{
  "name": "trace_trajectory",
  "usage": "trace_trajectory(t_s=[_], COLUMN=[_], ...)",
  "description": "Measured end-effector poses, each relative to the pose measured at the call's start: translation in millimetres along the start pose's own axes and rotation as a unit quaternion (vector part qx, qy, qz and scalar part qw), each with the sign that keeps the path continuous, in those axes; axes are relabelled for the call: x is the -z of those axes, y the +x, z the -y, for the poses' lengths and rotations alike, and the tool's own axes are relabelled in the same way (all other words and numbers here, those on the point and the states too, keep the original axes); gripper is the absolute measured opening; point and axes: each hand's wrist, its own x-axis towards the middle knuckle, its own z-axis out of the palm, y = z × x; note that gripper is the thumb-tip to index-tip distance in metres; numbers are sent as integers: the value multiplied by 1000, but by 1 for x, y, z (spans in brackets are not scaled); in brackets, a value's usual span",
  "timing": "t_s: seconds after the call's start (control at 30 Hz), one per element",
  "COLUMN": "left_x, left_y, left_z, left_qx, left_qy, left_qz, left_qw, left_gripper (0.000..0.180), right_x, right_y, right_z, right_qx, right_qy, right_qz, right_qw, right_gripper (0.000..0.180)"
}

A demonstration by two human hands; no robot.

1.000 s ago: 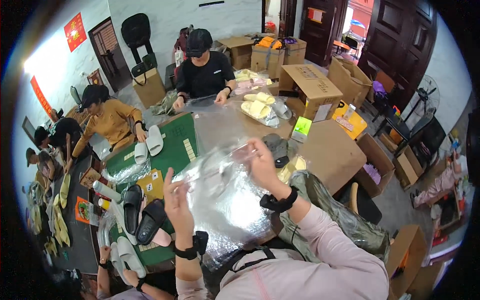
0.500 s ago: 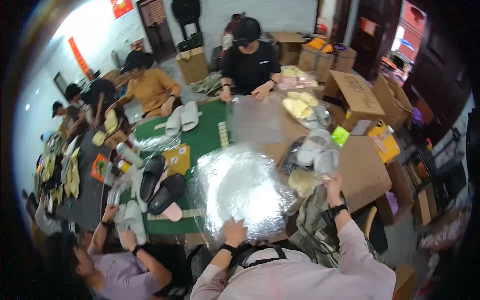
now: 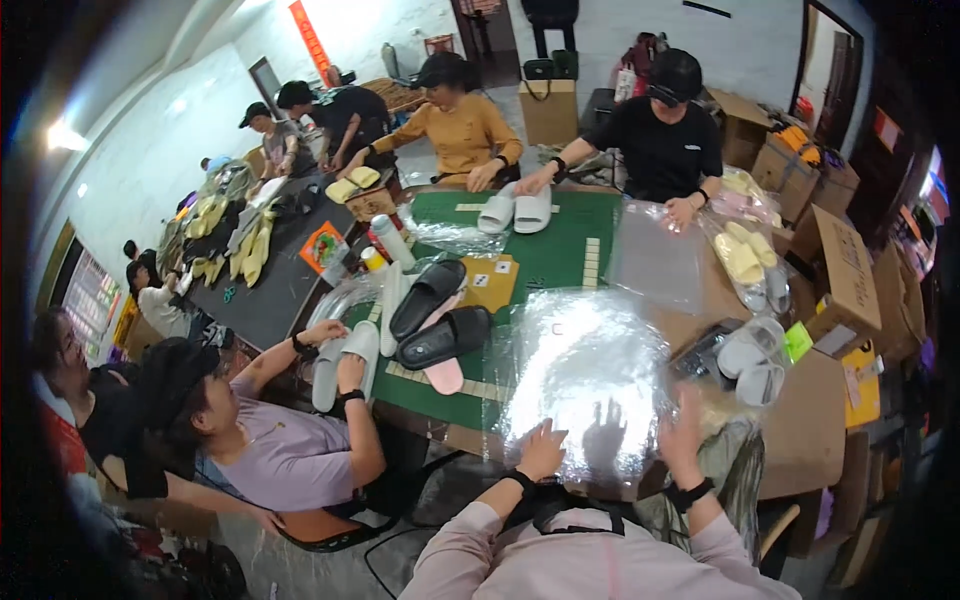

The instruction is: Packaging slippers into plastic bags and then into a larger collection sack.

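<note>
Clear, shiny plastic bags (image 3: 585, 365) lie spread in front of me on the table, glaring under the light. My left hand (image 3: 543, 450) rests on their near edge, fingers apart, holding nothing. At their right edge my right hand (image 3: 683, 432) is raised, slightly blurred, its fingers stretched out and nothing seen in it. A dark reflection of a hand shows in the plastic. Beyond my right hand are white slippers (image 3: 752, 358) on clear wrap. To the left, black slippers (image 3: 440, 335) lie over a pink slipper (image 3: 445, 376).
At the left a co-worker in lilac (image 3: 285, 425) handles grey slippers (image 3: 345, 365). Across the green mat (image 3: 560, 245), a person in black (image 3: 665, 145) touches white slippers (image 3: 515, 208). Yellow slippers (image 3: 742, 258) and cardboard boxes (image 3: 840, 270) stand at the right.
My right hand has left the crumpled wrap and pale slipper at the right and come in to the bags. The view has swung left. The person in black now reaches to the white slippers.
</note>
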Motion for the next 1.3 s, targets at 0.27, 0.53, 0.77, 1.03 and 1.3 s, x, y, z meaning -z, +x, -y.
trace_trajectory(t_s=[0.27,0.53,0.77,1.03,1.3], left_x=[58,185,192,209,192], left_y=[14,70,105,153,186], left_z=[41,145,232,255,271], left_qx=[23,77,148,207,143], left_qy=[-3,31,-8,8,-23], left_qz=[-31,-315,-333,-209,-310], left_qw=[999,946,931,956,940], left_gripper=[47,52,59,85,22], right_x=[-140,-177,-189,-192,-202], right_y=[-29,-48,-66,-73,-88], right_z=[18,28,24,17,16], right_qx=[-16,42,28,1,-56], right_qy=[-45,-70,-130,-111,-89], right_qz=[374,467,457,471,472], right_qw=[926,881,879,875,875], right_gripper=[62,58,49,55,59])
